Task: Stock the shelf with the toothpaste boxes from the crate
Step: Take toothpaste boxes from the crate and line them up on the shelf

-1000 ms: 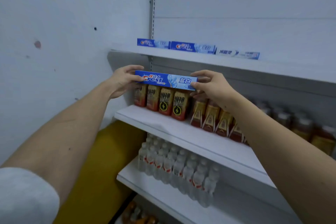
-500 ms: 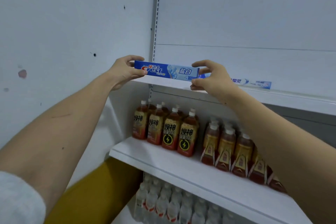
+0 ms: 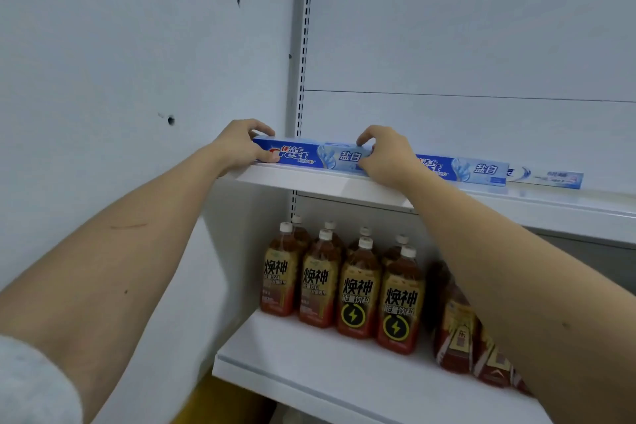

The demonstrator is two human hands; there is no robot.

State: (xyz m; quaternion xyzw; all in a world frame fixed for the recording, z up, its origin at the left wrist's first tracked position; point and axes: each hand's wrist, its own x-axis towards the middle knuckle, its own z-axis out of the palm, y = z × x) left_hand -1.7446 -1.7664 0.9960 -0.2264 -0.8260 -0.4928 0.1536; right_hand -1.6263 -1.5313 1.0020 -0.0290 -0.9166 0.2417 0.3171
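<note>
Moved: Crest toothpaste box (image 3: 311, 155) now down on top shelf (image 3: 320, 182) edge.
Hands: left hand (image 3: 237, 148) & right hand (image 3: 385, 157) pinching box ends.
Risk: sits near lip, early let-go could tip it off.

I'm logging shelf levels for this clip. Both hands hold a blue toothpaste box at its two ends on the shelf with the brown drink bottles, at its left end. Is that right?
Not quite. The head view shows the left hand and right hand holding the blue toothpaste box at its two ends on the top shelf, at its left end. The brown drink bottles stand on the shelf below.
</note>
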